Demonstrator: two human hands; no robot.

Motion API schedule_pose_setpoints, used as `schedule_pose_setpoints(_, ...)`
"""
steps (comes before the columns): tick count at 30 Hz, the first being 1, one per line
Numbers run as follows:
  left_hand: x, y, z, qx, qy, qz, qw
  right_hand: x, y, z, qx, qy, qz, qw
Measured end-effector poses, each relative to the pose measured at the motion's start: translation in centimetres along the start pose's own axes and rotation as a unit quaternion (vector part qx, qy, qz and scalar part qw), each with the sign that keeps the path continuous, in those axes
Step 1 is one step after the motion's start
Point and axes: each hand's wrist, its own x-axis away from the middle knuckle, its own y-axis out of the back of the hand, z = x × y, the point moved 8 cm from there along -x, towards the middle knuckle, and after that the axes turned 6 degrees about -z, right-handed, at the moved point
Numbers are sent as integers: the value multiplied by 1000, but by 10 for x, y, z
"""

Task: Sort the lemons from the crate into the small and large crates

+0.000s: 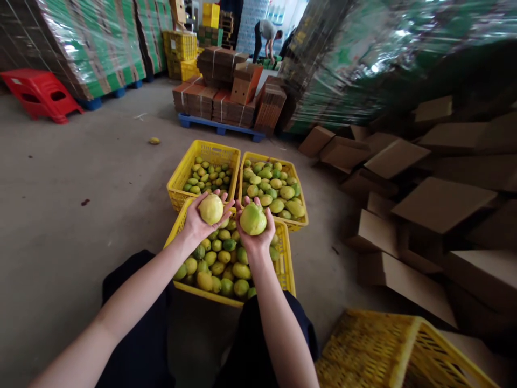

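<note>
Palm up, my left hand point(195, 222) cradles a pale yellow lemon point(211, 209), its fingers reaching out past the fruit. My right hand point(262, 241) supports a larger yellow-green lemon point(253, 219), with fingertips showing behind it. Both hands are side by side above a yellow crate point(288, 264) full of yellow and green lemons. Just beyond stand two more yellow crates: the left one point(174, 188) holds smaller lemons well below its rim, and the right one point(306, 220) holds larger ones. My forearms cover part of the near crate.
Cardboard boxes point(444, 202) lie heaped on the right. A yellow crate point(371, 345) is at lower right. Ahead, flattened cartons rest on a blue pallet point(220, 128). A red stool point(44, 94) and a stray lemon point(154, 140) are on the left. One person point(266, 32) bends over in the background.
</note>
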Motion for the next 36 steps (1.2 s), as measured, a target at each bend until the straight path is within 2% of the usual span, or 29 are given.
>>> schedule_pose_setpoints(4,-3,-1,1,4,-8,33,999,1,3,-7,-32,-6,-16,999)
schedule_pose_setpoints(9,-6,2,5,59,-10,9,998,6,-3,-22,-161,-113,-41,980)
schedule_pose_setpoints(12,-8,-2,5,42,-27,3,999,10,-9,-25,-200,-144,-46,968)
schedule_pose_setpoints(18,-10,-7,11,1,-2,6,1000,11,-12,-18,-194,-125,-39,972)
schedule_pose_setpoints(23,-10,-7,13,-21,-18,20,999,13,-19,-8,-175,-89,19,980)
schedule_pose_setpoints(27,-6,-7,11,-25,-39,4,999,19,-24,-6,-180,-92,70,977)
schedule_pose_setpoints(30,1,-12,5,-39,-54,21,998,23,-21,-5,-210,-95,60,971)
schedule_pose_setpoints(36,11,-22,8,-37,-1,97,995,22,-15,-5,-233,-93,-5,968)
